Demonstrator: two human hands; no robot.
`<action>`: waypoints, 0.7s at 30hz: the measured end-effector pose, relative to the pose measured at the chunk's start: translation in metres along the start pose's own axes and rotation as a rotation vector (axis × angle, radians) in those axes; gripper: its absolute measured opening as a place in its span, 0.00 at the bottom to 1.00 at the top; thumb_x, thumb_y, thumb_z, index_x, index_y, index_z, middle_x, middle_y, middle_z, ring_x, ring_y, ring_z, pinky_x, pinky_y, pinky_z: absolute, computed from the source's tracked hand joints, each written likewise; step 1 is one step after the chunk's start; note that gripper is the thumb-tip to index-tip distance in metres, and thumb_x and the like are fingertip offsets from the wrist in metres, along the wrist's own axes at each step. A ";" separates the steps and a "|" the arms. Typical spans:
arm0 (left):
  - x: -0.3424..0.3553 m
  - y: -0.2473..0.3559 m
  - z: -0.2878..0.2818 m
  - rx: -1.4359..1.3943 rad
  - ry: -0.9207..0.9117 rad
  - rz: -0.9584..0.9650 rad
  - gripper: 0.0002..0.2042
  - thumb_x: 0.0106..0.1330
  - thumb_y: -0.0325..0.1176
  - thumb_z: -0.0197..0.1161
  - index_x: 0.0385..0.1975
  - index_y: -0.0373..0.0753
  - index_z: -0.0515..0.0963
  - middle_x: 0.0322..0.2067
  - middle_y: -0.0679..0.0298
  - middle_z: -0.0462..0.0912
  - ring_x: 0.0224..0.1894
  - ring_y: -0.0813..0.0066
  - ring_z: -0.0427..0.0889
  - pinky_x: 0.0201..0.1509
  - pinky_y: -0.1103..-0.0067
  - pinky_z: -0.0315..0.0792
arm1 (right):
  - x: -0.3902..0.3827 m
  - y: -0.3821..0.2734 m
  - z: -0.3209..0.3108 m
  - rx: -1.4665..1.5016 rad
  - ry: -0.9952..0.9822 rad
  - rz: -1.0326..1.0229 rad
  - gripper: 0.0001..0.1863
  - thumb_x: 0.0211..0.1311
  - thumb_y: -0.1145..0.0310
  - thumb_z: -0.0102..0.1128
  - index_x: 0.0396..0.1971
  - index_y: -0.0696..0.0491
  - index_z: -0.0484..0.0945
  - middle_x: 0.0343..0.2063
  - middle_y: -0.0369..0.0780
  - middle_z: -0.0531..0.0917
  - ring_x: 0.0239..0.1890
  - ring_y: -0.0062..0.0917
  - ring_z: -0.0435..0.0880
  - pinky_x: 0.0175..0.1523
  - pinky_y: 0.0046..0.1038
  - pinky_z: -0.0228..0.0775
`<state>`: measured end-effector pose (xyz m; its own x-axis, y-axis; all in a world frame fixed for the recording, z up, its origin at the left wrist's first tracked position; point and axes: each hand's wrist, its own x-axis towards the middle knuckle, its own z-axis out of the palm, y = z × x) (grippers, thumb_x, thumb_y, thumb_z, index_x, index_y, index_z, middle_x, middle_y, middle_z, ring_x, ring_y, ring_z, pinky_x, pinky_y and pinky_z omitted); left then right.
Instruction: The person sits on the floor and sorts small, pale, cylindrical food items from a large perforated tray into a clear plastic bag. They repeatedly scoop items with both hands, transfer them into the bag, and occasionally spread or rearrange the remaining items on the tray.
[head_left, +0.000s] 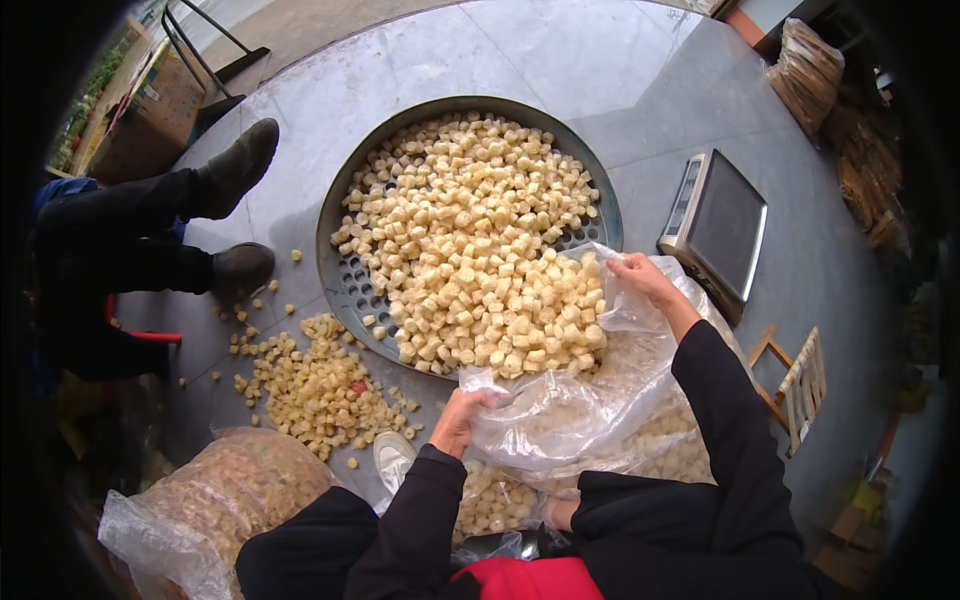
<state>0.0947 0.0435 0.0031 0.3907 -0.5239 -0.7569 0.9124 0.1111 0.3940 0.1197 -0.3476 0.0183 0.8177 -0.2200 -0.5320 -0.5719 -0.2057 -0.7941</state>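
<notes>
A large clear plastic bag (570,415) lies with its mouth at the near right rim of a round metal tray with holes (355,285). Small cream-coloured cylindrical pieces (480,220) are heaped across the tray and reach right up to the bag's mouth. More of them show through the plastic by my legs. My left hand (463,417) is closed on the near left edge of the bag's mouth, by the tray's rim. Farther right, my right hand (648,280) pinches the opposite edge, holding it raised above the tray's right side.
A flat scale (720,225) stands right of the tray. Loose pieces (320,385) are piled on the grey floor (560,50) at left, near another person's dark boots (240,170). A filled plastic bag (250,485) rests at lower left. A folding stool (800,385) lies at right.
</notes>
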 end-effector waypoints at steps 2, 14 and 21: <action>0.003 -0.009 -0.015 -0.125 0.019 0.065 0.18 0.43 0.22 0.54 0.37 0.24 0.78 0.35 0.52 0.82 0.37 0.65 0.82 0.46 0.74 0.76 | -0.004 0.003 0.002 0.477 0.023 -0.032 0.23 0.66 0.48 0.52 0.31 0.55 0.80 0.25 0.30 0.79 0.28 0.10 0.71 0.34 0.18 0.65; 0.008 -0.007 0.009 -0.100 0.024 -0.210 0.14 0.61 0.39 0.63 0.38 0.35 0.78 0.32 0.64 0.80 0.32 0.74 0.80 0.36 0.79 0.74 | -0.013 -0.016 0.000 -0.571 -0.111 0.023 0.39 0.43 0.36 0.66 0.32 0.63 0.80 0.27 0.44 0.81 0.32 0.27 0.80 0.39 0.30 0.69; 0.008 -0.015 0.021 0.265 0.065 -0.026 0.12 0.57 0.33 0.67 0.38 0.35 0.80 0.31 0.66 0.82 0.30 0.81 0.78 0.33 0.81 0.71 | -0.016 0.009 -0.008 -0.821 0.042 -0.287 0.37 0.39 0.54 0.73 0.48 0.61 0.74 0.37 0.48 0.80 0.49 0.38 0.76 0.55 0.31 0.65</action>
<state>0.0816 0.0197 0.0019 0.3819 -0.4678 -0.7970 0.8618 -0.1311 0.4900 0.1009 -0.3536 0.0218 0.9436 -0.0859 -0.3196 -0.2236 -0.8775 -0.4243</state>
